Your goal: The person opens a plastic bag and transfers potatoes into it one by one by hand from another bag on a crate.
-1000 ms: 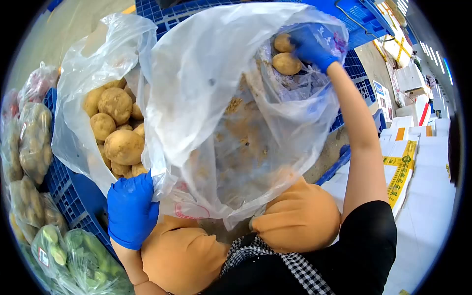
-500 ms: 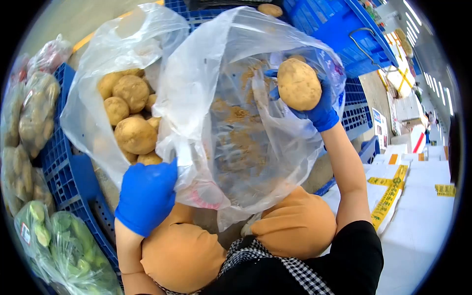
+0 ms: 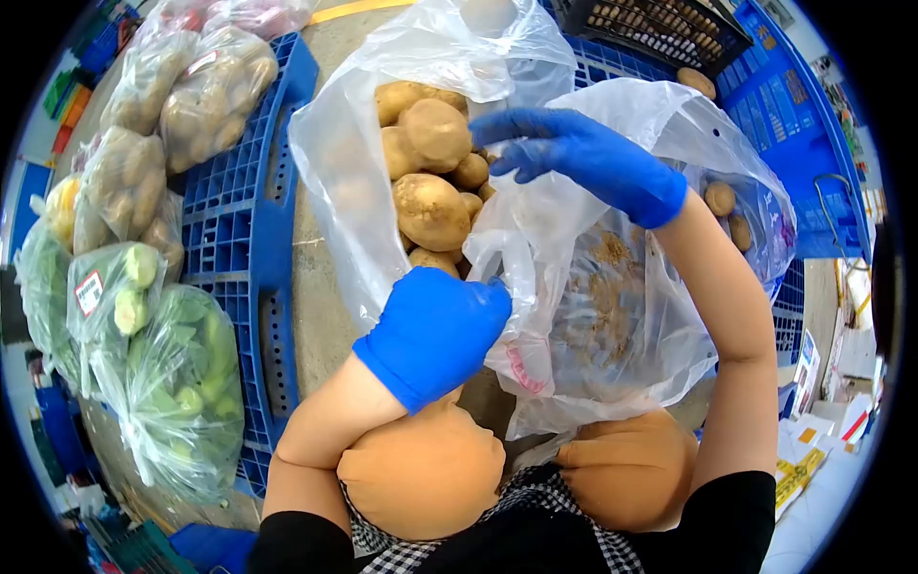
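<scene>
My left hand [image 3: 435, 330], in a blue glove, is closed on the gathered plastic where the two clear bags meet. Above the left bag [image 3: 335, 210], which holds several potatoes [image 3: 430, 210], my right hand [image 3: 574, 158] is gloved too, its fingers spread and nothing between them. A potato [image 3: 436, 134] lies just left of its fingertips. The right bag [image 3: 660, 383] gapes open, with brown dirt [image 3: 612, 287] inside and two smaller potatoes [image 3: 719, 198] near its far right side.
Bagged potatoes [image 3: 215, 100] and bagged green vegetables [image 3: 186, 373] lie at the left, beside a blue pallet [image 3: 222, 225]. A black crate [image 3: 660, 29] and a blue crate [image 3: 794, 124] stand at the back right, with a loose potato [image 3: 695, 82] near them. White boxes [image 3: 813, 478] are at the right.
My right hand has moved left from the right bag to the left one and let go of the large potato. The view has swung left; my left hand still grips the plastic.
</scene>
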`<action>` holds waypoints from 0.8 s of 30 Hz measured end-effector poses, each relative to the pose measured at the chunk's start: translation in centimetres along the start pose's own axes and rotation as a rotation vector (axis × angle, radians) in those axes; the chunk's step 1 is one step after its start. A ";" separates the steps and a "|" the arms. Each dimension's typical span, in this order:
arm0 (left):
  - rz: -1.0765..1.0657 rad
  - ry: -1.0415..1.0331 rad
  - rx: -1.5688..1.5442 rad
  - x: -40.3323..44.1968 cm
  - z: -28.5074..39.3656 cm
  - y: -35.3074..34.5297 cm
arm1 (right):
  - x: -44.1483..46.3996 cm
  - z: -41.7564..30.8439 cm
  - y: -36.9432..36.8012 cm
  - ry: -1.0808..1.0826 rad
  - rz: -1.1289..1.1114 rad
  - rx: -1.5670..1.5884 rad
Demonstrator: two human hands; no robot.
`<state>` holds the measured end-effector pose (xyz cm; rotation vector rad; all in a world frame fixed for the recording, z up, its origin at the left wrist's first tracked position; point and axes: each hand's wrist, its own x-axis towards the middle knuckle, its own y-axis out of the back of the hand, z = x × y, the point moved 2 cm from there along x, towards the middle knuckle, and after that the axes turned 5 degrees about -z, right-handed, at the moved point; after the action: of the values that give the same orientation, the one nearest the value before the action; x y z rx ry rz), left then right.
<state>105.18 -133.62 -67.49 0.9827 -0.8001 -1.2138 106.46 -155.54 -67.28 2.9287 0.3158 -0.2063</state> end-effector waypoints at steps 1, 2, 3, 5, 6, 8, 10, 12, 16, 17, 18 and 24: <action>-0.002 -0.007 -0.006 -0.2 0.0 0.2 | -1.7 -0.6 0.0 0.029 -0.041 0.005; -0.025 0.005 0.010 -0.4 0.1 0.4 | -3.5 -1.3 0.3 0.056 -0.083 0.010; -0.047 0.013 0.025 -0.5 0.2 0.7 | -5.8 -1.7 1.5 -0.027 -0.104 -0.083; -0.080 0.006 0.024 -0.6 0.3 0.9 | -11.3 0.3 4.8 -0.131 -0.161 0.064; -0.097 -0.013 0.002 -0.6 0.1 0.9 | -14.1 1.4 6.3 -0.201 -0.138 0.091; -0.173 0.026 0.046 -0.1 0.2 0.9 | -19.8 5.6 9.6 -0.363 -0.011 0.077; -0.220 0.009 0.001 0.3 0.2 1.1 | -25.0 11.2 13.4 -0.574 0.313 -0.346; -0.232 0.004 0.068 0.6 0.2 1.1 | -27.2 15.5 17.5 -0.657 0.611 -1.028; -0.234 0.044 0.157 0.8 0.4 0.8 | -26.4 21.6 24.6 -0.606 0.855 -1.038; -0.234 0.038 0.136 0.9 0.5 0.7 | -25.5 22.2 25.2 -0.622 0.845 -1.069; -0.231 0.035 0.115 1.1 0.5 0.6 | -24.8 22.6 25.6 -0.684 0.841 -1.108; -0.227 0.042 0.038 1.0 0.4 0.1 | -24.0 20.9 24.6 -0.742 1.045 -0.986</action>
<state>105.07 -134.66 -67.29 1.1506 -0.6941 -1.3710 86.31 -188.11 -79.60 1.5665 -0.9124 -0.6689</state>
